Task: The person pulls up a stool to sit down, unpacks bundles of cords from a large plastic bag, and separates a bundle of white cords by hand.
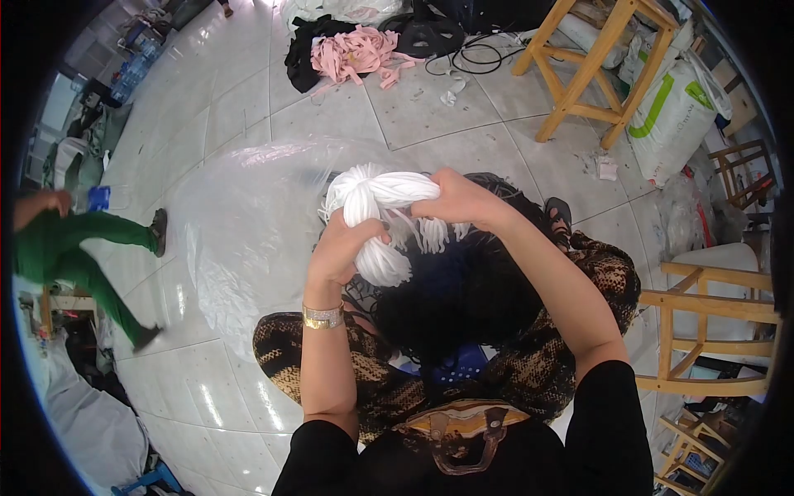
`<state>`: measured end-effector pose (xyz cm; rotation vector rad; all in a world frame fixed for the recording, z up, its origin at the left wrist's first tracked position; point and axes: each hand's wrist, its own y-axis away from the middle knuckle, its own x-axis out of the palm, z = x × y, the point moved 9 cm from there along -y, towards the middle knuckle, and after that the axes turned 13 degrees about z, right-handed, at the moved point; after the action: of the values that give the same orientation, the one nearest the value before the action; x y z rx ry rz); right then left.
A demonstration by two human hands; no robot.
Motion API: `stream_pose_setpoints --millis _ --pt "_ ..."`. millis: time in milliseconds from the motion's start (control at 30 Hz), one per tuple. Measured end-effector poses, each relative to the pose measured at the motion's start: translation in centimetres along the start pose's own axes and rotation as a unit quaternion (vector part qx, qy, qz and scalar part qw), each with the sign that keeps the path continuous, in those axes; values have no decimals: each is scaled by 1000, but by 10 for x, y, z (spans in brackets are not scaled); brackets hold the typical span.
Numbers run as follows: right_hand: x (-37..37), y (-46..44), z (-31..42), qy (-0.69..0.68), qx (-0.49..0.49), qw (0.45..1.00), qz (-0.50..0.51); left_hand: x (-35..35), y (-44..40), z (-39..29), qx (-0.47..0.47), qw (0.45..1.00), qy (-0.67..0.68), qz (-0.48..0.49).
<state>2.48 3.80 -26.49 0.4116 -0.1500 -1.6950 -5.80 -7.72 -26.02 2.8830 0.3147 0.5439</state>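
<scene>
At the far edge of a black heap (459, 298), we hold a bundle of white cords (372, 194): our left hand (337, 245) is closed round it, our right hand (463, 201) grips its strands. Clear plastic (236, 223) lies leftward; pink strips (356, 53) lie farther off.

green-trousered person (81, 240) partly out of frame

Cord bundle (361, 198) — white. Trousers (608, 277) — mottled black and tan. Fabric strips (356, 52) pink; floor tiles (322, 116) pale grey.
</scene>
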Motion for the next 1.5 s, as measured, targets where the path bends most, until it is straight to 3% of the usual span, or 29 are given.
stream_pose_setpoints --millis 300,700,900,1200,1500 --pt "30 -5 -13 -128 15 986 101 -2 0 2 9 1000 -9 -7" --pt "16 -3 -11 -110 26 992 50 -2 -1 5 8 998 62 18" --pt "24 -7 -16 -151 8 986 72 -4 -1 8 -3 995 95 16" --pt "20 -7 -12 -95 -4 994 46 -2 -1 8 11 992 118 32" --pt "25 -7 -15 -164 -9 984 63 0 -1 7 11 993 114 31"
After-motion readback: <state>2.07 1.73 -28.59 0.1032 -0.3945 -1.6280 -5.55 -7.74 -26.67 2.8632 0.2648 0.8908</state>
